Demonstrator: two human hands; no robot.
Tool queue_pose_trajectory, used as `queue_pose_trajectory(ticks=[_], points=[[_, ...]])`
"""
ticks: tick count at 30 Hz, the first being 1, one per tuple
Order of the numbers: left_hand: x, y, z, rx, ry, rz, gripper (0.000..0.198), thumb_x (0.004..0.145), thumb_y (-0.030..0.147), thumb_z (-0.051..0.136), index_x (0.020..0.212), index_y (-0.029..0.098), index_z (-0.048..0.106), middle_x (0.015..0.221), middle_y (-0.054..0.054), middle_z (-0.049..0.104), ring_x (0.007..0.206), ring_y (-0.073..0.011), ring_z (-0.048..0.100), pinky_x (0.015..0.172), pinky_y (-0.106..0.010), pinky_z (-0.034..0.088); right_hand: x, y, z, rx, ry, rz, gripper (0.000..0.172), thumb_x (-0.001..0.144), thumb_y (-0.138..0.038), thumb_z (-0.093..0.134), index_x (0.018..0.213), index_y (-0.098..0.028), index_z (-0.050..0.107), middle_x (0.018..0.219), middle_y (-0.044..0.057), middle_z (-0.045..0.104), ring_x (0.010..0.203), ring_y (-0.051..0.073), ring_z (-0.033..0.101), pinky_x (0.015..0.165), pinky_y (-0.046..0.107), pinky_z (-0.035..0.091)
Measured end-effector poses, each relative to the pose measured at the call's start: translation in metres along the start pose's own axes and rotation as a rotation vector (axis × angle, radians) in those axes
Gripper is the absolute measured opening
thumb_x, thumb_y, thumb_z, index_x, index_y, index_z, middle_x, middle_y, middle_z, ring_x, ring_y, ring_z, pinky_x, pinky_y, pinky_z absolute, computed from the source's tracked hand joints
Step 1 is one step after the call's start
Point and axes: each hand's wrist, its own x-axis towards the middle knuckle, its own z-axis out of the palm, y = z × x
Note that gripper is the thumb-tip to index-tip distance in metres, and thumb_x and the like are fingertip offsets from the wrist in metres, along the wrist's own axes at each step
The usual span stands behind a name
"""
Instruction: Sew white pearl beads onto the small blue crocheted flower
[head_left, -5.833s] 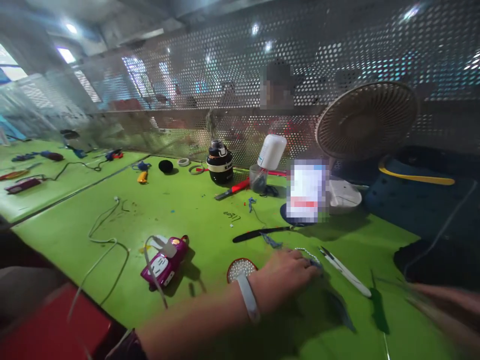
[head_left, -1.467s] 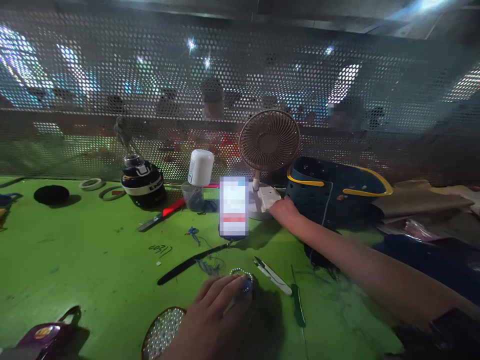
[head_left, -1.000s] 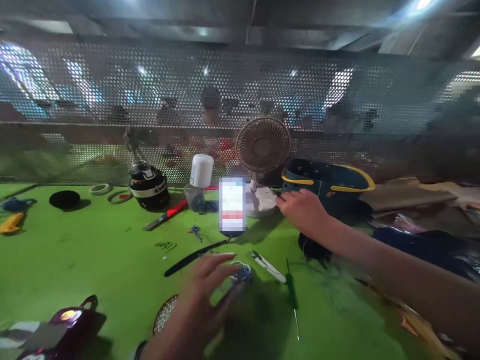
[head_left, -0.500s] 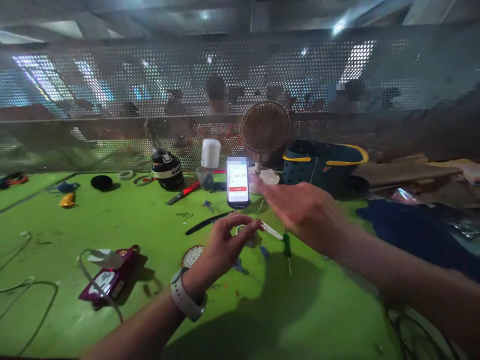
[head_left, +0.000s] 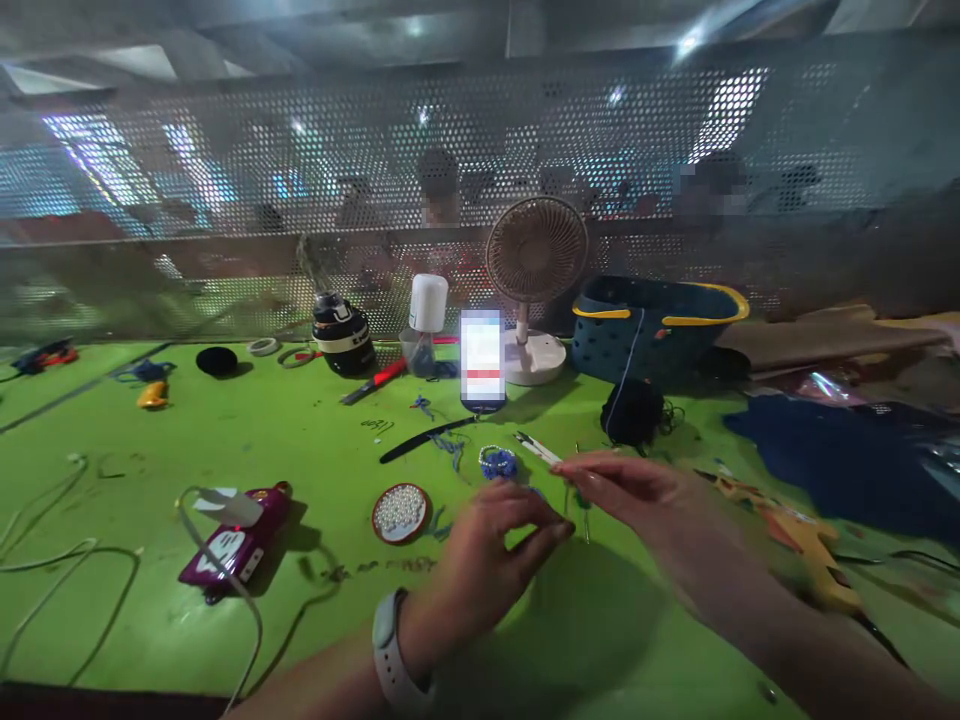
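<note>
My left hand (head_left: 487,545), with a white watch band on the wrist, hovers over the green table (head_left: 315,450) with thumb and fingertips pinched together; what they hold is too small to see. My right hand (head_left: 637,490) reaches in from the right, its fingers pointing left at the left fingertips and smeared by motion. A green-handled tool (head_left: 581,500) lies between the two hands. Just beyond them are a blue beaded ring (head_left: 497,461), small snips (head_left: 538,448) and a round dish of white pearls (head_left: 401,511).
A lit phone (head_left: 481,360) stands in front of a small fan (head_left: 535,270). A blue basket (head_left: 652,320), a black yarn ball (head_left: 634,412), a black jar (head_left: 341,335) and a white bottle (head_left: 428,303) sit at the back. A purple device (head_left: 236,530) and white cables lie left; a perforated screen stands behind.
My right hand came back from the fan's base to meet the left hand. My left hand lifted off the beaded ring and drew nearer, pinched. The ring now lies alone on the table.
</note>
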Motion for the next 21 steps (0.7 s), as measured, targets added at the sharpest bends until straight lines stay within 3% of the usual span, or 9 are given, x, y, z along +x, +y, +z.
queue_pose_trajectory(ticks=[3,7,9,11,13,16,21], points=[[-0.017,-0.008,0.004,0.023,-0.114,0.009,0.018,0.088,0.029,0.06,0.08,0.016,0.07,0.078,-0.007,0.072,0.072,-0.0171,0.064,0.07,-0.033,0.052,-0.007,0.006,-0.018,0.027,0.081,0.034,0.023,0.065,-0.049,0.079,0.075,-0.029,0.079,0.077,0.005,0.076,0.073,0.02,0.071,0.072,0.032,0.059],[-0.028,-0.009,0.004,0.122,-0.201,-0.016,0.018,0.087,0.027,0.059,0.076,0.016,0.068,0.072,-0.007,0.068,0.069,-0.0175,0.062,0.064,-0.031,0.051,-0.009,0.02,-0.042,0.065,0.168,0.05,0.021,0.065,-0.045,0.081,0.079,-0.03,0.079,0.081,0.003,0.077,0.072,0.016,0.07,0.068,0.024,0.059],[-0.025,-0.005,0.006,0.114,-0.146,-0.062,0.015,0.086,0.03,0.062,0.086,0.016,0.068,0.08,-0.008,0.069,0.073,-0.018,0.062,0.065,-0.031,0.052,-0.011,0.025,-0.046,0.063,0.151,0.077,0.018,0.068,-0.041,0.08,0.083,-0.03,0.078,0.084,0.003,0.077,0.074,0.014,0.069,0.069,0.022,0.058],[-0.018,0.0,0.009,0.059,-0.046,-0.074,0.034,0.08,0.037,0.069,0.108,0.018,0.064,0.096,-0.009,0.069,0.081,-0.019,0.062,0.068,-0.032,0.054,-0.013,0.026,-0.042,0.073,0.1,0.105,0.017,0.071,-0.04,0.079,0.084,-0.03,0.079,0.083,0.003,0.077,0.073,0.014,0.069,0.068,0.022,0.057],[-0.012,0.004,0.015,0.003,-0.05,-0.063,0.044,0.077,0.039,0.072,0.116,0.019,0.062,0.101,-0.01,0.069,0.082,-0.019,0.062,0.069,-0.031,0.054,-0.016,0.022,-0.035,0.083,0.039,0.119,0.016,0.07,-0.042,0.078,0.081,-0.03,0.079,0.079,0.004,0.076,0.07,0.015,0.069,0.067,0.024,0.058],[-0.011,0.003,0.024,-0.031,-0.238,-0.097,0.018,0.088,0.03,0.06,0.088,0.017,0.072,0.081,-0.007,0.07,0.071,-0.0155,0.062,0.065,-0.027,0.052,-0.019,0.015,-0.033,0.075,0.037,0.104,0.017,0.068,-0.047,0.078,0.076,-0.031,0.079,0.075,0.005,0.076,0.066,0.019,0.069,0.063,0.029,0.06],[-0.028,-0.021,0.028,0.058,-0.305,-0.052,0.028,0.094,0.034,0.051,0.088,0.017,0.073,0.074,-0.006,0.068,0.065,-0.0134,0.061,0.06,-0.024,0.049,-0.016,0.008,-0.062,-0.088,0.286,-0.027,0.02,0.068,-0.052,0.076,0.075,-0.034,0.078,0.075,0.006,0.076,0.062,0.022,0.07,0.057,0.035,0.061]])
